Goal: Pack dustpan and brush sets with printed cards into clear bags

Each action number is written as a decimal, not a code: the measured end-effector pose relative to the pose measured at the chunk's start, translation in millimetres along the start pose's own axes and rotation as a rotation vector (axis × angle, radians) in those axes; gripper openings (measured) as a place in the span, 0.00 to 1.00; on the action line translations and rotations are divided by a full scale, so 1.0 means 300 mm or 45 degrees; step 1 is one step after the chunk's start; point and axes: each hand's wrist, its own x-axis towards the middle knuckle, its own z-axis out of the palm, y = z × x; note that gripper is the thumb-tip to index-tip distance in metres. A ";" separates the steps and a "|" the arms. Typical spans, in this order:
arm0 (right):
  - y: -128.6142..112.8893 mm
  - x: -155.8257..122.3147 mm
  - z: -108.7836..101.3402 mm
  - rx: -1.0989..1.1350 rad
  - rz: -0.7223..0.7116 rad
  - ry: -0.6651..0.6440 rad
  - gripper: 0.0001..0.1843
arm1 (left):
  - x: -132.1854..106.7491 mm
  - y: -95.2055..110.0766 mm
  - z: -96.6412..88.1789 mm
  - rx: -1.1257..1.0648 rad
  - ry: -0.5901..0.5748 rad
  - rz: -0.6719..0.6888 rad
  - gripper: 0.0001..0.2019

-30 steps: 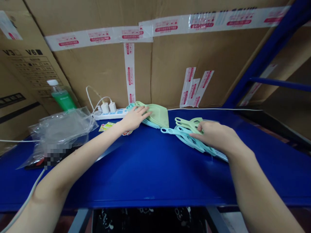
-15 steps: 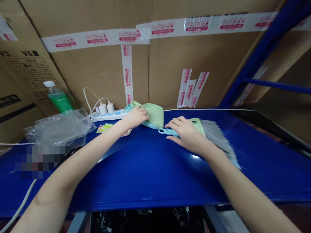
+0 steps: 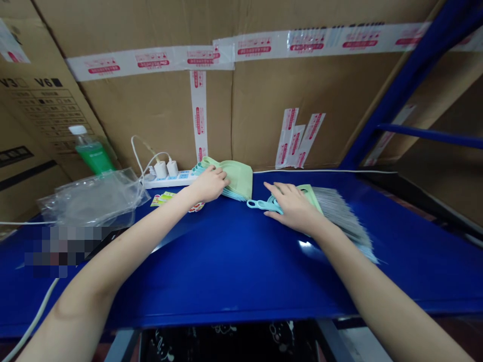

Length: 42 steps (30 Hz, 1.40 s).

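A stack of small dustpans (image 3: 240, 177), light green on top and pale blue below, lies at the back of the blue table. My left hand (image 3: 211, 183) rests on its handle side with fingers curled round the near edge; the fingertips are partly hidden. To the right is a pile of small hand brushes (image 3: 335, 208) with grey bristles and light green and pale blue handles. Over those handles lies my right hand (image 3: 292, 203), fingers spread and palm down. Pale blue handle ends (image 3: 258, 204) with holes poke out left of it.
Behind the blue table (image 3: 226, 271) stand large taped cardboard boxes (image 3: 256, 110). At left are a white power strip (image 3: 173, 179) with plugs, colourful stickers (image 3: 162, 198), clear plastic bags (image 3: 98, 198) and a bottle of green liquid (image 3: 94, 156). A blue frame post (image 3: 392, 90) rises at right.
My right hand has slid slightly right along the brush handles, baring more of the pale blue ends. My left hand and the dustpan stack have shifted a little to the left.
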 end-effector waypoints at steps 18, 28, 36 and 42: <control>-0.029 0.016 -0.005 0.137 -0.098 -0.112 0.24 | 0.004 0.026 -0.020 -0.059 -0.026 -0.005 0.14; 0.098 -0.018 -0.106 0.004 0.390 -0.342 0.25 | 0.016 0.055 -0.039 -0.061 0.015 0.068 0.15; 0.122 -0.004 -0.106 -0.110 0.382 -0.349 0.27 | 0.027 0.090 -0.060 -0.053 0.073 0.154 0.13; 0.122 0.000 -0.121 -0.061 0.360 -0.301 0.25 | 0.054 0.162 -0.088 -0.155 0.183 0.217 0.11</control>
